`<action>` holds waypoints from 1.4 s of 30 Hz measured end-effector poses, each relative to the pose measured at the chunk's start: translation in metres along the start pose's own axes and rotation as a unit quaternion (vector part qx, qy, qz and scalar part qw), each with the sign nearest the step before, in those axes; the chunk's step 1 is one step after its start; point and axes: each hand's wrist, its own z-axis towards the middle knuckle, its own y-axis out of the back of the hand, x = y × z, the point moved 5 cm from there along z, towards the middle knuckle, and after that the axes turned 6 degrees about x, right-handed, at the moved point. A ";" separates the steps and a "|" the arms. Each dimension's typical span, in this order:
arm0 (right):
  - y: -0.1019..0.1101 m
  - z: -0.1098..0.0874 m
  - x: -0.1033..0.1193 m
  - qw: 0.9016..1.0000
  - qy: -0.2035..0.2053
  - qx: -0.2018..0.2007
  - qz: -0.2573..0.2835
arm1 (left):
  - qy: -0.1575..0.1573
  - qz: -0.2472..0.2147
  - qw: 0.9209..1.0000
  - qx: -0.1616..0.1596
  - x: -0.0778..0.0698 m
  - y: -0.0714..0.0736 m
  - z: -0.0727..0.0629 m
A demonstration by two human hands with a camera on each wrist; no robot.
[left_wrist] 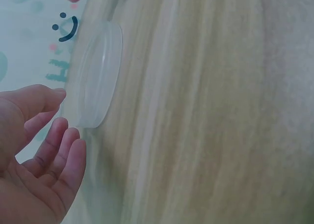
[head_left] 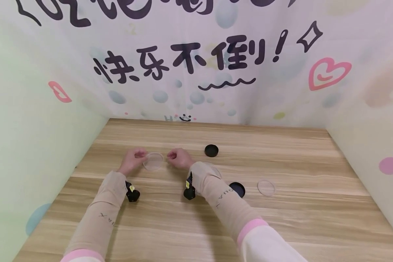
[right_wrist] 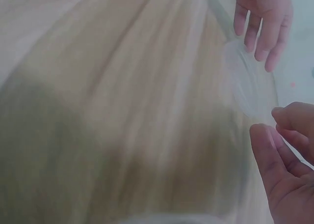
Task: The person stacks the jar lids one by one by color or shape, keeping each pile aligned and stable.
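Note:
A clear, shallow round lid point(head_left: 153, 162) lies on the wooden table between my hands. In the left wrist view this lid point(left_wrist: 102, 76) has a raised rim and a frosted look. My left hand point(head_left: 134, 160) is at its left edge, with thumb and fingers parted and nothing gripped in the left wrist view. Opposite, my right hand point(head_left: 181, 159) is just off the lid's right side. Its thumb and fingers are loosely bent and hold nothing in the right wrist view, where the lid point(right_wrist: 243, 79) sits beyond the fingertips.
A small black round lid point(head_left: 211, 150) lies behind my right hand. Nearer, beside my right sleeve, is another dark round lid point(head_left: 238, 189), partly covered. To its right lies a clear ring-like disc point(head_left: 266, 187). A printed cloth point(head_left: 183, 102) hangs along the table's back edge.

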 end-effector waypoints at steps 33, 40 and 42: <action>-0.009 0.002 -0.026 0.996 -0.057 -0.033 0.061 | 0.008 -0.038 0.999 -0.016 0.000 -0.023 -0.004; -0.005 0.020 -0.064 0.996 -0.060 -0.055 0.037 | 0.020 -0.049 0.999 -0.005 -0.003 -0.034 0.000; -0.003 0.021 -0.068 0.996 -0.055 -0.063 0.043 | 0.021 -0.063 0.998 -0.006 -0.005 -0.037 0.001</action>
